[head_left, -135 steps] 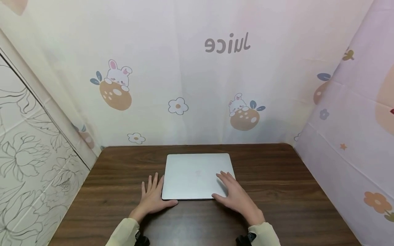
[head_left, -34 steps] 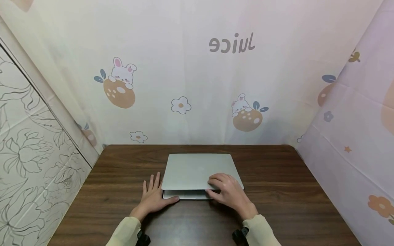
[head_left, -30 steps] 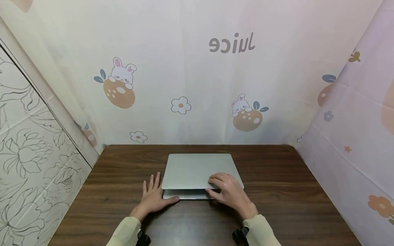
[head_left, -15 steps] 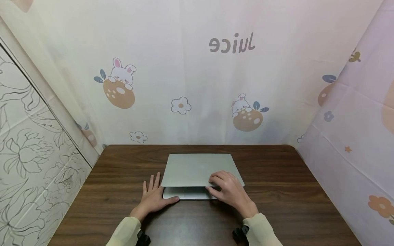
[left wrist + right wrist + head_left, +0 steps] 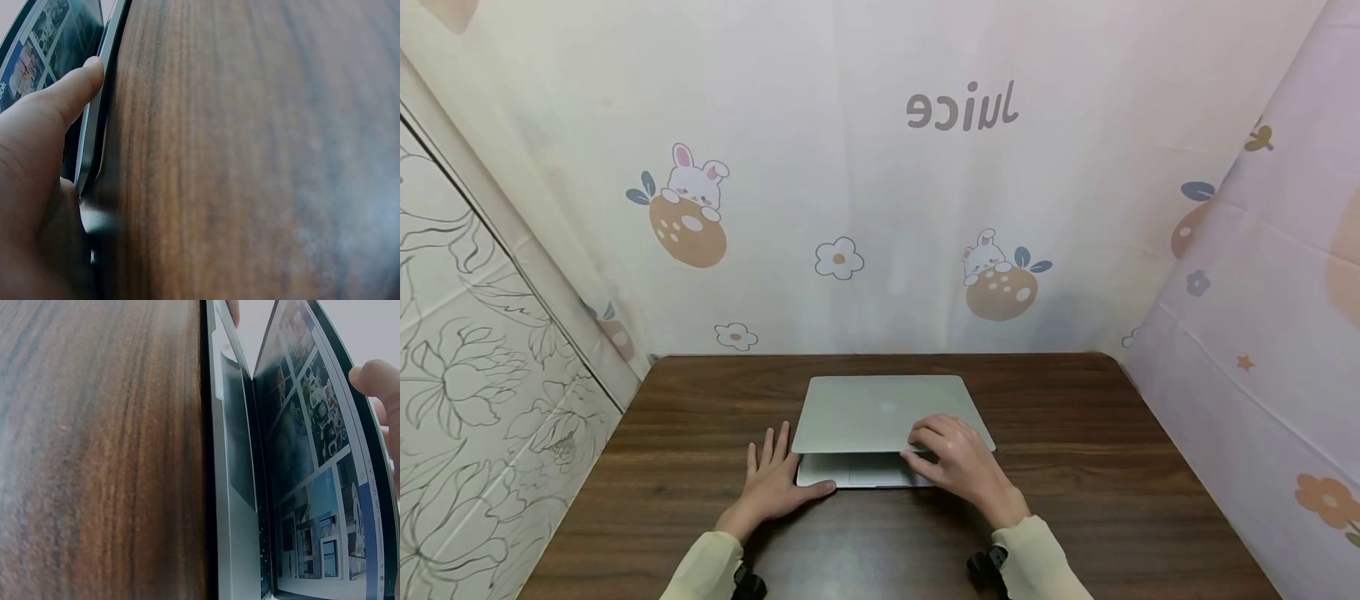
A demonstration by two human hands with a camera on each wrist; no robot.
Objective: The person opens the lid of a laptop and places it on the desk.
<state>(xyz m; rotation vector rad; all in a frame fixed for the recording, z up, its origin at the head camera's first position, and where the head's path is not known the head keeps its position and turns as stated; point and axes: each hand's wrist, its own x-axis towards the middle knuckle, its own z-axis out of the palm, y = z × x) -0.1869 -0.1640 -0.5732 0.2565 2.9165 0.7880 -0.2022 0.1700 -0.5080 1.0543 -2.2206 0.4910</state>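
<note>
A silver laptop (image 5: pixel 872 412) lies on the wooden table with its lid partly raised, so a strip of its base (image 5: pixel 865 472) shows at the front. My left hand (image 5: pixel 771 487) rests at the front left corner, fingers spread straight on the table and thumb on the base's edge. My right hand (image 5: pixel 958 462) pinches the front edge of the lid, right of the middle, thumb underneath and curled fingers on top. In the right wrist view the lit screen (image 5: pixel 319 456) displays pictures, with the thumb on its border. The lid hides most of the keyboard.
The dark brown table (image 5: pixel 700 417) reaches to a pale patterned curtain (image 5: pixel 880 183) at the back and on the right. A white panel (image 5: pixel 482 375) with line-drawn flowers stands on the left. Each wrist carries a black strapped camera.
Over the whole span the lid has gone from flat down to partly raised, rising slightly in the last second. My right hand has gone from hovering over the lid to pinching its edge.
</note>
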